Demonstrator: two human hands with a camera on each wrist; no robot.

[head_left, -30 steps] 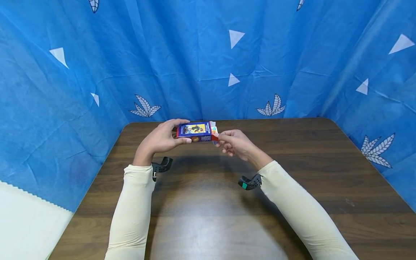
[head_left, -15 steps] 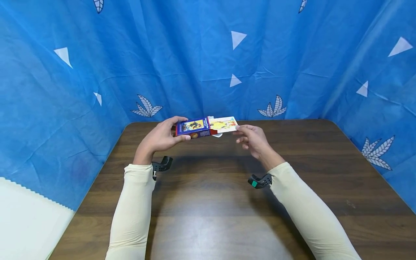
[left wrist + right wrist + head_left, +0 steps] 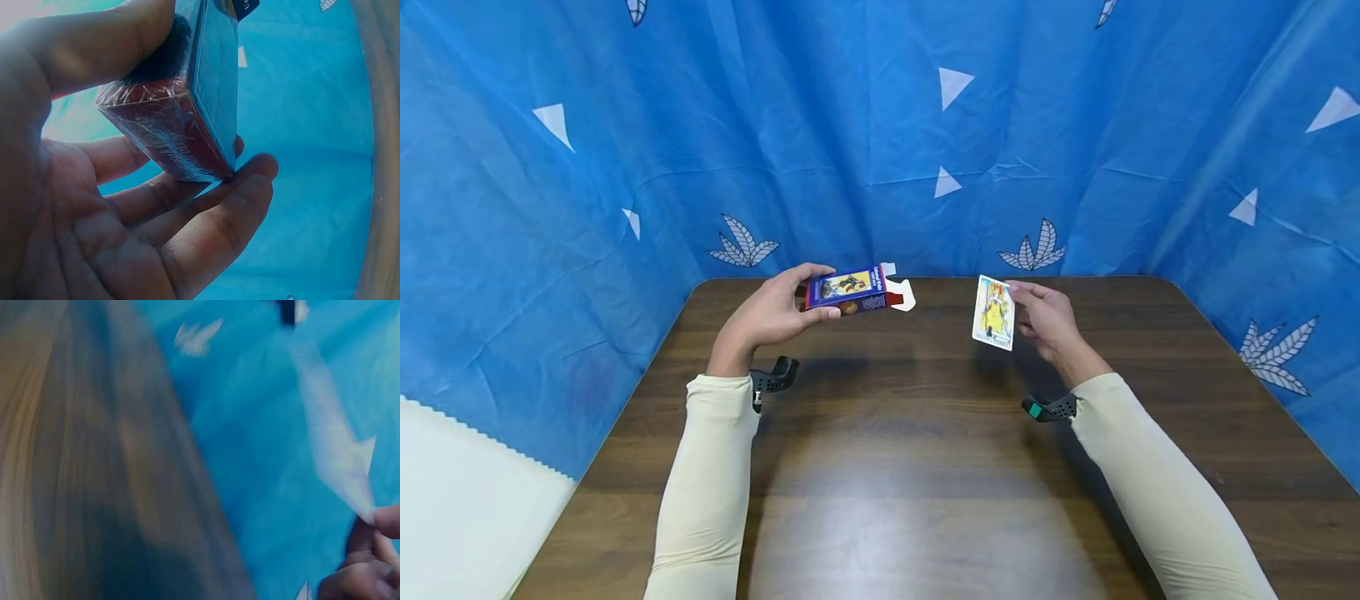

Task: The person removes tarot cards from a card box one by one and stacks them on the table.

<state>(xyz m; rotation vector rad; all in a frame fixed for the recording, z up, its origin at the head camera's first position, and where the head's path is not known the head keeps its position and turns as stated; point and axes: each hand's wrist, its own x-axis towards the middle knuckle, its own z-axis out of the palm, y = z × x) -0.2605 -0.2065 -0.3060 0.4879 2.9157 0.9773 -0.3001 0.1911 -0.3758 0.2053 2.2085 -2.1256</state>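
While blue curtain (image 3: 820,125) hangs behind, wooden counter (image 3: 865,417) spreads below. From where I stand, left hand (image 3: 767,315) and right hand (image 3: 1048,318) well apart, over counter's far side. Box (image 3: 847,287): clamped in left hand's grip, thumb one side, fingers opposite, likely to steady it; open end faces right hand. Card (image 3: 993,313): edge pinched in right hand's grip, probably to leave picture uncovered. Curved white flap (image 3: 907,298) juts from box's open end.
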